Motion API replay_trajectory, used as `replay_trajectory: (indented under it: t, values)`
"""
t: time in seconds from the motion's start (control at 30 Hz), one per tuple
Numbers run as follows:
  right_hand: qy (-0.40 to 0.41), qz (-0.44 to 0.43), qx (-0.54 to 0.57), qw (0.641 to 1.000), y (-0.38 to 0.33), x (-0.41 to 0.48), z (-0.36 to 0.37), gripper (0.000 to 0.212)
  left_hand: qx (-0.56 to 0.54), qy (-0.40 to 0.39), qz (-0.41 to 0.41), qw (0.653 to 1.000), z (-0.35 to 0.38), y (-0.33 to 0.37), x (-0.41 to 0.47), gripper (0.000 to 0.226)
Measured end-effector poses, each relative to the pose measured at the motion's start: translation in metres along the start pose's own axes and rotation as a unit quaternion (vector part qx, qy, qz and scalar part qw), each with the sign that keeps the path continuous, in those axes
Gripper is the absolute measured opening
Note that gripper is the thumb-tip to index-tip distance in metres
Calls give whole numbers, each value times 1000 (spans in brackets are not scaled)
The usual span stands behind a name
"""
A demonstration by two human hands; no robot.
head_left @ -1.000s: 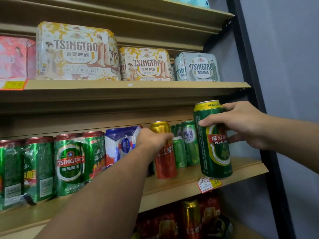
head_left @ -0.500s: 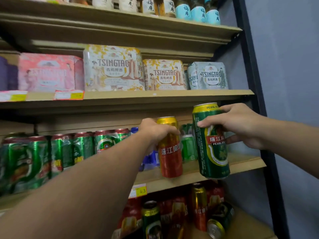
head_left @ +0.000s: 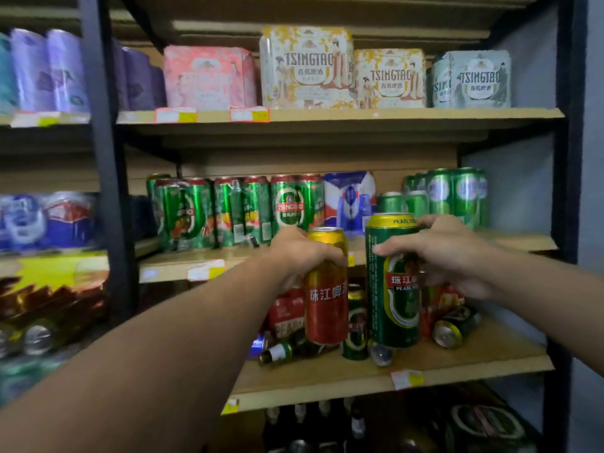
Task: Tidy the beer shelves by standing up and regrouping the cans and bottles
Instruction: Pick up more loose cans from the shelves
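Observation:
My left hand (head_left: 299, 253) grips a red-and-gold Pearl River can (head_left: 327, 302) near its top. My right hand (head_left: 447, 253) grips a taller green Pearl River can (head_left: 394, 289) beside it. Both cans are upright and held in the air in front of the lower shelf (head_left: 408, 364). On that shelf lie a toppled green bottle (head_left: 281, 351), a toppled can (head_left: 456, 328) at the right and another can end (head_left: 380, 354). A short green can (head_left: 356, 335) stands behind the held cans.
The middle shelf (head_left: 523, 240) carries shrink-wrapped green Tsingtao can packs (head_left: 235, 210), a blue-white pack (head_left: 349, 201) and green cans (head_left: 454, 194) at the right. Tsingtao boxes (head_left: 307, 67) fill the upper shelf. Black uprights (head_left: 108, 178) frame the bay. Dark bottles (head_left: 313, 423) stand at the bottom.
Both hands have drawn their cans off the middle shelf and down, level with the lower shelf. The view has pulled back and tilted down, showing more shelving at the left.

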State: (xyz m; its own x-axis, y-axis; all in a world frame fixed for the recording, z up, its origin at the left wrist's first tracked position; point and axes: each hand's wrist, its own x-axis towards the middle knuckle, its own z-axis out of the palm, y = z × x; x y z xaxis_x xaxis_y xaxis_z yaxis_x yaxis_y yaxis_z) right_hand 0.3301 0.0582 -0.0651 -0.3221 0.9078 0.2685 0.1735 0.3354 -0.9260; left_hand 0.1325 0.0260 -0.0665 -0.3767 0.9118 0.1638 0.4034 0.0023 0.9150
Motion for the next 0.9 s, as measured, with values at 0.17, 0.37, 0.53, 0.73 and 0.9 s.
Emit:
replay_trajectory:
  t: [0.17,0.37,0.53,0.73,0.9]
  values:
    - [-39,36,-8,999,39,-23,55,50,14,37,-23,999,-15,-70,-18,52]
    - [-69,80,-10,994,99,-47,115,75,45,32,-68,996,-22,-145,-39,72]
    - [-88,109,-18,990,155,-63,151,79,100,41,-84,991,-21,-205,-54,75]
    - [-115,124,-74,983,215,-77,182,75,133,13,-117,984,-7,-284,-64,77]
    - [-126,132,-125,975,261,-85,200,75,151,-21,-131,980,11,-338,-71,78]
